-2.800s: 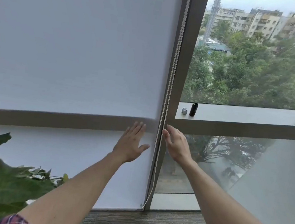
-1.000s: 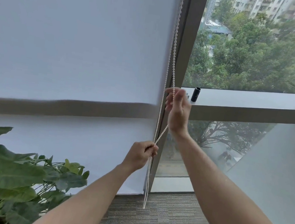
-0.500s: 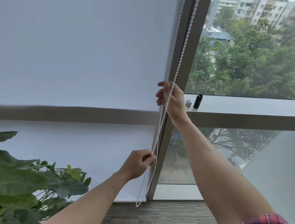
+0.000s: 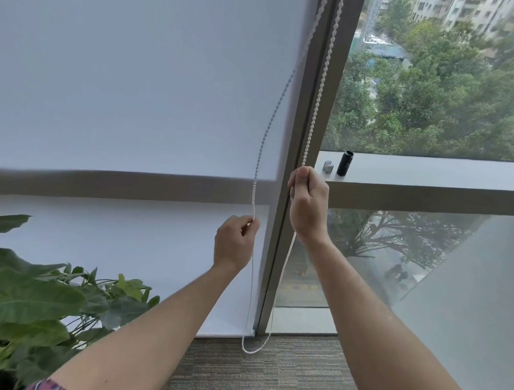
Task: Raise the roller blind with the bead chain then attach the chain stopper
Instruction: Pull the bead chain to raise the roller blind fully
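Both bare forearms reach forward and up from plaid sleeves. The left hand (image 4: 234,243) sits lower, fingers (image 4: 250,226) curled and pinching at the top of the fist. The right hand (image 4: 307,205) is higher and just to the right, curled into a closed grip, knuckles upward.

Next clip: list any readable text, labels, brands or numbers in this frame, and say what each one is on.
None can be read.
Black cylinder on the window ledge: no legible marking.
Small grey object beside it: too small to tell.
Distant buildings: blurred, no readable signs.
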### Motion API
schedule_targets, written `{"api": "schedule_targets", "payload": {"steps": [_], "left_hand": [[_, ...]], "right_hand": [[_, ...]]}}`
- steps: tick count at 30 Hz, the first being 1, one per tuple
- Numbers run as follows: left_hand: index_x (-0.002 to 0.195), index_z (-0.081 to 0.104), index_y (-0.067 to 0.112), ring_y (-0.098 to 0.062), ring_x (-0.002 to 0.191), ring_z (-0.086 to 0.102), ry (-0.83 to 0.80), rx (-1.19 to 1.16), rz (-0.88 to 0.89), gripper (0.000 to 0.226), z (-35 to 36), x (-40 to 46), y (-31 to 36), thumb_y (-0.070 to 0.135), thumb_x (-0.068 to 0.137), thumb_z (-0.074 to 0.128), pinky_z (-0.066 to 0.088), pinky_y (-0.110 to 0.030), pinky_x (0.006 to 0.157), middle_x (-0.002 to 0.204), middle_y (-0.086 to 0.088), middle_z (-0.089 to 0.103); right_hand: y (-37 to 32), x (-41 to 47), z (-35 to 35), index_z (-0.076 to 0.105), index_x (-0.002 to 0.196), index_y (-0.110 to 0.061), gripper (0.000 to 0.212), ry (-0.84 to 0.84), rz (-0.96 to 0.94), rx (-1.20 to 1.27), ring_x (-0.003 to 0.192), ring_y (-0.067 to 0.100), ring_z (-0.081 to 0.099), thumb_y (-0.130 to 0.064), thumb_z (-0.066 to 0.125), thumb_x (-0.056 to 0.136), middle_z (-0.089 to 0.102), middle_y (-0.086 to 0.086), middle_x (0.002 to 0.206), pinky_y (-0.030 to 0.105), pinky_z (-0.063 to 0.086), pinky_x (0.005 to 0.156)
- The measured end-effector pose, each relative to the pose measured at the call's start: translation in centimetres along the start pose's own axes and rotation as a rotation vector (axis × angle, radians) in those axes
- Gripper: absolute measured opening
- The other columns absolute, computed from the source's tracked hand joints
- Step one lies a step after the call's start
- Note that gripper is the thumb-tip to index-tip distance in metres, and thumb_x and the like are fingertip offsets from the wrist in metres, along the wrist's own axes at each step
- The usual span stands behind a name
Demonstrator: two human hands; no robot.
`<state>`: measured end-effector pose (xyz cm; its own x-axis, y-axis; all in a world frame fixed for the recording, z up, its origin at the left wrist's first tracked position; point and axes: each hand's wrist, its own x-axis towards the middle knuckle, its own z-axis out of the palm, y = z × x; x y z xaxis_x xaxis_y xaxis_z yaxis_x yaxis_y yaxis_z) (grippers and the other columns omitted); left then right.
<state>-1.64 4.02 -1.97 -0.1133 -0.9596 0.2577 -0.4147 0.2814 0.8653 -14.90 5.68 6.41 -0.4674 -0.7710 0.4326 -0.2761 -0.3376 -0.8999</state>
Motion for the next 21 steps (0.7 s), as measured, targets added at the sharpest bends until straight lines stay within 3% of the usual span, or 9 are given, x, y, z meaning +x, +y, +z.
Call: {"api": "schedule_targets", "payload": {"steps": [3, 5, 7, 10, 12, 15, 18, 21], "left_hand": [[0.104, 0.061, 0.015, -0.011, 0.058, 0.065, -0.008, -0.133, -0.073, 0.01, 0.1, 0.1, 1.7, 0.02, 0.096, 0.056, 0.056, -0.033, 0.063, 0.068, -0.006, 0.066], [0.116, 0.048, 0.018, -0.012, 0.066, 0.07, -0.001, -0.252, -0.101, 0.024, 0.6, 0.0, 2.6, 0.016, 0.094, 0.058, 0.058, -0.031, 0.069, 0.076, -0.007, 0.071], [0.11, 0.043, 0.019, -0.015, 0.072, 0.072, -0.023, -0.358, -0.086, 0.024, 0.9, -0.4, 3.8, 0.018, 0.093, 0.059, 0.059, -0.029, 0.071, 0.08, -0.004, 0.073], [0.091, 0.052, 0.021, -0.009, 0.069, 0.07, -0.1, -0.478, -0.025, 0.009, 1.4, -0.9, 5.3, 0.026, 0.097, 0.055, 0.057, -0.029, 0.065, 0.075, 0.003, 0.07], [0.083, 0.059, 0.017, -0.016, 0.073, 0.065, -0.134, -0.528, 0.013, 0.022, 1.4, -1.0, 6.2, 0.029, 0.099, 0.051, 0.057, -0.04, 0.067, 0.076, -0.002, 0.066], [0.087, 0.063, 0.008, -0.018, 0.077, 0.066, -0.165, -0.676, 0.039, 0.027, 1.0, -1.4, 8.0, 0.03, 0.097, 0.049, 0.053, -0.031, 0.069, 0.082, -0.01, 0.069], [0.094, 0.065, 0.007, -0.022, 0.08, 0.069, -0.226, -0.743, 0.113, 0.029, 0.5, -1.5, 9.8, 0.027, 0.1, 0.045, 0.054, -0.029, 0.071, 0.084, -0.007, 0.072], [0.097, 0.063, 0.007, -0.025, 0.072, 0.066, -0.287, -0.777, 0.196, 0.027, -0.1, -1.6, 11.5, 0.022, 0.103, 0.042, 0.053, -0.032, 0.065, 0.082, -0.01, 0.068]], "right_hand": [[-0.2, -1.1, -0.5, 0.05, 0.069, -0.016, 0.036, 0.028, -0.034, -0.023, 0.049, 0.008, 0.036, -0.022, 0.037, 0.102, 0.043, -0.007, 0.055, 0.029, 0.03, 0.048], [-0.2, -2.0, -0.8, 0.049, 0.068, -0.014, 0.039, 0.057, -0.068, -0.046, 0.047, 0.006, 0.036, -0.024, 0.037, 0.103, 0.043, -0.007, 0.054, 0.027, 0.031, 0.047], [-0.1, -2.9, -0.9, 0.049, 0.067, -0.016, 0.038, 0.082, -0.074, -0.077, 0.048, 0.005, 0.038, -0.023, 0.039, 0.104, 0.044, -0.009, 0.055, 0.028, 0.033, 0.048], [0.6, -4.7, -0.7, 0.047, 0.064, -0.028, 0.037, 0.067, -0.015, -0.064, 0.051, 0.003, 0.046, -0.022, 0.043, 0.1, 0.049, -0.012, 0.056, 0.031, 0.042, 0.048], [1.4, -6.0, -0.6, 0.049, 0.063, -0.036, 0.04, 0.041, 0.008, -0.017, 0.052, -0.001, 0.05, -0.019, 0.044, 0.1, 0.055, -0.016, 0.057, 0.019, 0.043, 0.05], [2.2, -7.5, -0.6, 0.053, 0.064, -0.043, 0.045, 0.023, 0.035, -0.039, 0.052, -0.002, 0.05, -0.018, 0.042, 0.1, 0.058, -0.024, 0.06, 0.012, 0.036, 0.052], [2.6, -8.6, -0.8, 0.051, 0.062, -0.04, 0.042, 0.022, 0.062, -0.038, 0.05, 0.001, 0.044, -0.021, 0.042, 0.098, 0.055, -0.021, 0.055, 0.016, 0.033, 0.051], [3.6, -9.7, -0.9, 0.045, 0.059, -0.038, 0.043, 0.001, 0.093, -0.048, 0.051, 0.005, 0.034, -0.016, 0.041, 0.096, 0.045, -0.016, 0.052, 0.029, 0.03, 0.051]]}}
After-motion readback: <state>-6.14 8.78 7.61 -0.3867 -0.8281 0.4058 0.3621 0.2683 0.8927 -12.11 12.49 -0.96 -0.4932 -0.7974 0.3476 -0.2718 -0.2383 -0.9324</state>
